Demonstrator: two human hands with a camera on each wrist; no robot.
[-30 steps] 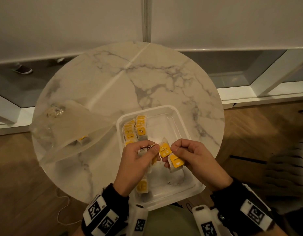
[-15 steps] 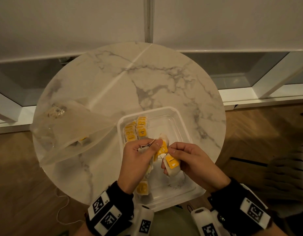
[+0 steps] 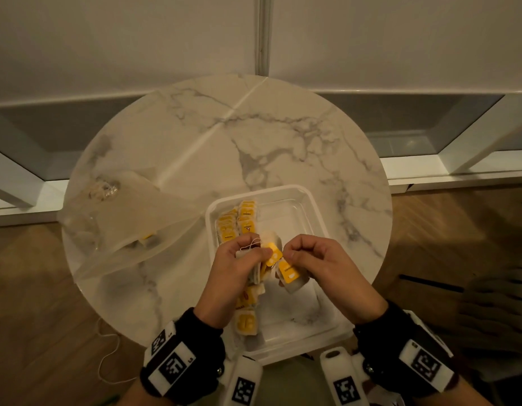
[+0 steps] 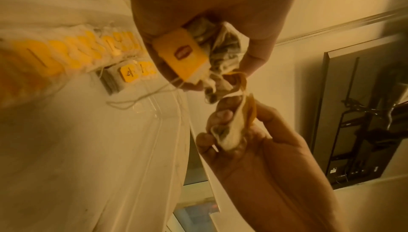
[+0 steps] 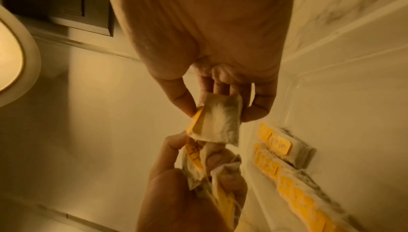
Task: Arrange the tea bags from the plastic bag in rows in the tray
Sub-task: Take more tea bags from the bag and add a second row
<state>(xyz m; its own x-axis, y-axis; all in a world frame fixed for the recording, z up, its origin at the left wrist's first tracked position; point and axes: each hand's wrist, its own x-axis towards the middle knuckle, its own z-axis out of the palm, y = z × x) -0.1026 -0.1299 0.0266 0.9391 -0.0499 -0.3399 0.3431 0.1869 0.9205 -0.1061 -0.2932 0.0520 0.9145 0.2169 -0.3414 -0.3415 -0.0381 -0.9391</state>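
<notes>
Over the clear plastic tray (image 3: 308,197) both hands work close together. My left hand (image 3: 248,260) grips a bunch of tea bags (image 4: 212,56) with yellow tags and tangled strings. My right hand (image 3: 297,256) pinches a single tea bag (image 3: 290,275) (image 5: 218,120) beside that bunch. Two short rows of tea bags (image 3: 237,221) (image 5: 284,166) lie along the tray's far left side. Another tea bag (image 3: 245,320) lies near the tray's front left corner. The plastic bag (image 3: 122,218) lies on the table's left, with a tea bag or two showing inside.
Everything sits on a round marble table (image 3: 253,136); the tray overhangs its front edge. Behind the table runs a wall with a low window ledge (image 3: 429,171). A thin cord (image 3: 107,356) lies on the wooden floor at left.
My hands stayed over the tray; the right hand has drawn its tea bag slightly away from the bunch that the left hand holds.
</notes>
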